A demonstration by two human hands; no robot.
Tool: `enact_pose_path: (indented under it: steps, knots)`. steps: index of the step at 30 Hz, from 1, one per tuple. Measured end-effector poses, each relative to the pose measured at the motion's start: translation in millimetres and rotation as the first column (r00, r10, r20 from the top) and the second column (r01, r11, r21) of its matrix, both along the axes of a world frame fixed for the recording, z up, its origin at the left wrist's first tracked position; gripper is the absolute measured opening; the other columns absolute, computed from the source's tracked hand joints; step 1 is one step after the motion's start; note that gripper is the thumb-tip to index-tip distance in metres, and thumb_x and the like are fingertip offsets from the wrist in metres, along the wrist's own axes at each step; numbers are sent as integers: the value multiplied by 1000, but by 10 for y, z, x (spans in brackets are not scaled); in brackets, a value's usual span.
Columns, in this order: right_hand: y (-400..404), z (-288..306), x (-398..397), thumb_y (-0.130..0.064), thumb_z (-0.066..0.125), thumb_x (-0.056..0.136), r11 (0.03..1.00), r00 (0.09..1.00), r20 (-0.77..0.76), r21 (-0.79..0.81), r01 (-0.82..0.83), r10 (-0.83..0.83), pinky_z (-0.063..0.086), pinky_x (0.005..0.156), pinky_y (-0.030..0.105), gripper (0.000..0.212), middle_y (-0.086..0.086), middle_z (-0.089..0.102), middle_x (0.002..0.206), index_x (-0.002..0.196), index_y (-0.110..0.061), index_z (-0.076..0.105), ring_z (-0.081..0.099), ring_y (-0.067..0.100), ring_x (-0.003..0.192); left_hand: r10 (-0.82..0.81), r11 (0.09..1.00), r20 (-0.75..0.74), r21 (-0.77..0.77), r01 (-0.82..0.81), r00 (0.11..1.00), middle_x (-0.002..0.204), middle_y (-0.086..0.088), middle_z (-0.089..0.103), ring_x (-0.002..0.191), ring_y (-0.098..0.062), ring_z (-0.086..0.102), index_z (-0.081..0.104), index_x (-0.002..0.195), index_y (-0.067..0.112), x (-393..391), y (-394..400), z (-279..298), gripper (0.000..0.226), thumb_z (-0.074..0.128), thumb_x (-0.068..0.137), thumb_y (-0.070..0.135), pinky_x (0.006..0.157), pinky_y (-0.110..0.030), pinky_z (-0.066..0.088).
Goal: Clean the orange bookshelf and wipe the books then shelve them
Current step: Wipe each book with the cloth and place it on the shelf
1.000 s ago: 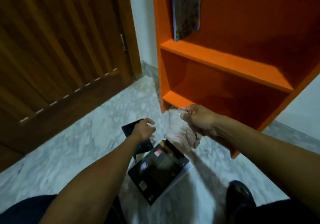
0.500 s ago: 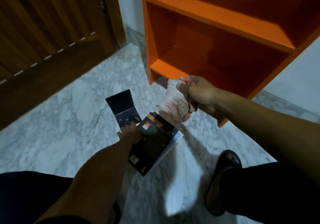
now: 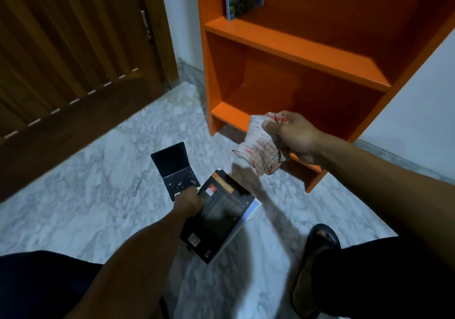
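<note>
A black paperback book (image 3: 218,216) (long axis toward the orange wooden bookshelf (image 3: 295,45)) is gripped by the left hand (image 3: 188,201); a red-checked white cloth (image 3: 261,150) is clutched by the right hand (image 3: 293,136).

The single head view looks forward and steeply down, close before the orange bookshelf (image 3: 295,47). Its lower shelves fill the upper right; marble floor (image 3: 98,195) spreads below.

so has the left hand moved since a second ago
Yes. The left hand has dropped from above the small dark notebook on the floor onto the near-left edge of the black book.
</note>
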State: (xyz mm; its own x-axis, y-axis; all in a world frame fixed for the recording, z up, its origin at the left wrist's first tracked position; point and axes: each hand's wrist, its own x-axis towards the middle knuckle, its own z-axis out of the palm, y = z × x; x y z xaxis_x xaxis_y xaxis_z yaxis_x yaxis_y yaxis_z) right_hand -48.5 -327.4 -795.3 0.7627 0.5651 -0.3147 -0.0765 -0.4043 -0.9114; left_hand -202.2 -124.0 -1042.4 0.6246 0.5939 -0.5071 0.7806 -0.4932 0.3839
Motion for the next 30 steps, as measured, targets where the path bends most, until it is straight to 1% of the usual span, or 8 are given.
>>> enact_pose_path:
  steps: [5, 9, 12, 15, 17, 22, 27, 30]
  knots:
    - [-99, 12, 29, -21, 55, 101, 1000, 1000, 1, -15, 20, -20, 34, 49, 31, 33, 18, 51, 87, 126, 0, 47, 48, 28, 69, 18, 995, 32, 97, -21, 999, 113, -10, 66, 111, -32, 59, 58, 103, 17, -1, 97, 154, 15, 57, 90, 23, 96, -38, 44]
    - [-75, 22, 18, -20, 54, 102, 1000, 1000, 13, -26, 15, -15, 37, 45, 28, 22, 8, 51, 79, 118, -6, 50, 47, 18, 61, 113, 991, 24, 76, -114, 993, 107, -10, 68, 105, -33, 59, 56, 92, 18, -153, 171, 39, 11, 58, 90, 28, 85, -41, 50]
    - [-28, 2, 17, -19, 55, 101, 1000, 1000, 15, -30, 8, -8, 37, 46, 28, 22, 7, 50, 77, 117, -5, 50, 47, 18, 61, 135, 991, -21, -1, -135, 991, 103, -9, 68, 96, -29, 63, 60, 100, 18, -175, 162, -82, 41, 68, 75, 49, 86, -44, 54]
    - [5, -30, 17, -20, 56, 100, 999, 1000, 22, -48, -3, 5, 36, 46, 29, 21, 8, 50, 74, 116, -5, 51, 45, 19, 58, 120, 992, -57, 49, -117, 991, 133, -13, 50, 122, -34, 50, 47, 131, 17, -135, 29, -79, 75, 78, 70, 47, 100, -48, 46]
    - [13, -33, 12, -20, 55, 101, 999, 1000, 23, -52, -9, 10, 37, 47, 29, 16, 8, 51, 76, 112, -9, 52, 47, 18, 60, 106, 986, -84, 135, -94, 991, 145, -15, 40, 134, -35, 39, 35, 143, 14, -112, -53, -43, 80, 77, 79, 37, 106, -49, 38]
    - [2, -42, 21, -20, 54, 101, 999, 999, 29, -48, -12, 14, 37, 45, 26, 17, 8, 52, 79, 113, -8, 52, 48, 17, 62, 111, 983, -122, 157, -91, 986, 145, -15, 39, 136, -33, 35, 33, 143, 10, -80, -99, -113, 87, 81, 76, 40, 107, -47, 35]
    - [3, -80, 38, -18, 55, 100, 998, 999, 35, -56, -22, 24, 36, 49, 30, 13, 8, 50, 76, 109, -8, 50, 45, 18, 59, 109, 982, -119, 165, -88, 987, 145, -15, 43, 138, -34, 33, 44, 136, 12, -40, -217, -155, 56, 57, 93, 45, 108, -47, 32]
    - [7, -61, 29, -16, 55, 100, 998, 999, 34, -52, -22, 24, 35, 50, 30, 10, 8, 49, 75, 105, -9, 50, 45, 18, 59, 91, 988, -50, 129, -84, 995, 135, -10, 55, 129, -30, 45, 51, 127, 16, -60, -209, -148, 43, 48, 97, 48, 105, -48, 33]
